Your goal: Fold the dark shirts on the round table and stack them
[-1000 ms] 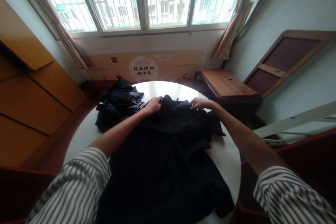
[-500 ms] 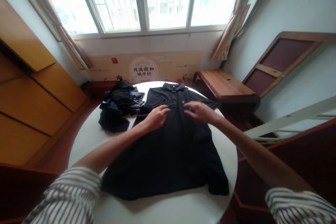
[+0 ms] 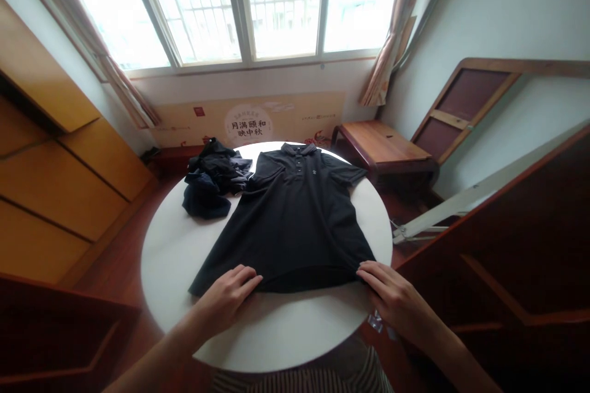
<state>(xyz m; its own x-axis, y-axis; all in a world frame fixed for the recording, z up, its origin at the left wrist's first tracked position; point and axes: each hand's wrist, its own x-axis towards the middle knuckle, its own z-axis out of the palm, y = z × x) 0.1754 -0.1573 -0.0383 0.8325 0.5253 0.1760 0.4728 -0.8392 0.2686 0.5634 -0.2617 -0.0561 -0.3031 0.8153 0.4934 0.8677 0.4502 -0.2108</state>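
A black polo shirt (image 3: pixel 295 221) lies spread on the round white table (image 3: pixel 179 252), its collar toward the window and its hem toward me. My left hand (image 3: pixel 233 291) is at the near hem, left of the middle, with fingers closed on the fabric. At the right end of the hem, my right hand (image 3: pixel 389 291) pinches the shirt's corner between thumb and fingers. Between the two hands the hem gapes a little, showing the dark inside. Something small, clear and shiny (image 3: pixel 375 321) shows just below my right hand; what it is cannot be made out.
A heap of dark clothes (image 3: pixel 209 181) sits at the table's back left. Behind on the right stands a low wooden table (image 3: pixel 387 144). Yellow cabinets (image 3: pixel 69 184) line the left, and a dark red wooden panel (image 3: pixel 516 258) rises at the right.
Both hands have come back from above the upper chest of the shirt to its near hem and taken hold there. The hem's right corner, bunched before, now lies straighter.
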